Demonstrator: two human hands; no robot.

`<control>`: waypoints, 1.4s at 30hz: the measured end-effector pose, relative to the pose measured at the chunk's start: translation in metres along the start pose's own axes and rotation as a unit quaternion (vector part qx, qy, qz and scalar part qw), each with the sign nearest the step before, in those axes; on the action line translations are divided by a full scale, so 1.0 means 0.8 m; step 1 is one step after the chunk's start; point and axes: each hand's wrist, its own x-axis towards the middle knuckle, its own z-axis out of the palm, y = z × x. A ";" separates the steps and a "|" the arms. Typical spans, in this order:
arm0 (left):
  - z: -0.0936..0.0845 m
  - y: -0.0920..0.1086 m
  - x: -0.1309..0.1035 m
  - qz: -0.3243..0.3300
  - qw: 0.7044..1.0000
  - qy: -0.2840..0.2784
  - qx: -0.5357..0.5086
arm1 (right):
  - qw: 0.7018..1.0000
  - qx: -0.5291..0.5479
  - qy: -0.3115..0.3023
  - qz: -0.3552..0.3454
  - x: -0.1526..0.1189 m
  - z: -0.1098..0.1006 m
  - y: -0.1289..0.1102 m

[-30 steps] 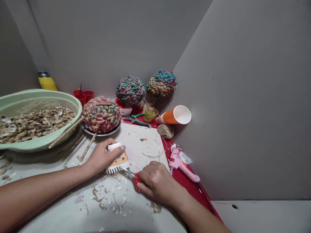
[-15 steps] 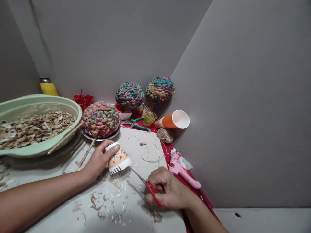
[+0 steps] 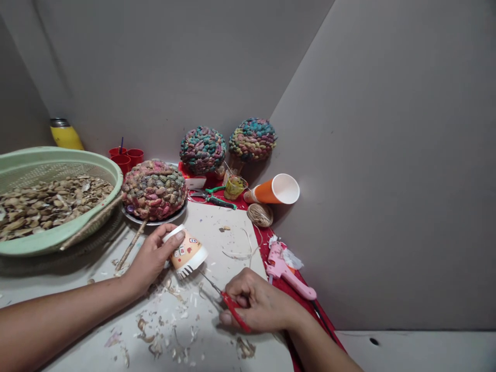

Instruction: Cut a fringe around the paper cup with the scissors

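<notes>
My left hand (image 3: 155, 253) grips a printed paper cup (image 3: 187, 253), tilted with its white end toward the lower right. Short slits cut that end into a row of narrow strips. Red-handled scissors (image 3: 233, 309) are in my right hand (image 3: 258, 302), fingers through the handles. The blades reach up to the cup's cut edge; whether they touch it I cannot tell. White paper bits and brown shell scraps (image 3: 155, 347) litter the board (image 3: 217, 232) below.
A green basket (image 3: 116, 173) of shells stands left, near a ball of coloured shells (image 3: 155, 191) on a metal plate. Behind are two more shell balls (image 3: 203, 150), pliers (image 3: 217, 199) and orange paper cups (image 3: 267, 192). Twine (image 3: 260, 215) and a pink glue gun (image 3: 289, 274) lie right.
The scissors and my right hand have shifted slightly left, with the blade tips now lower at the cup's edge. The whole view has moved a little. My left hand keeps its hold.
</notes>
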 end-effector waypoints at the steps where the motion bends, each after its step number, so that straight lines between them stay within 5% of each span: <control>1: 0.000 0.000 0.000 0.000 1.000 0.001 -0.002 | 1.000 0.003 0.000 0.004 0.000 0.000 0.000; 42: 0.001 -0.002 -0.002 0.013 1.000 -0.004 0.022 | 0.990 0.138 -0.035 0.016 0.009 0.002 -0.009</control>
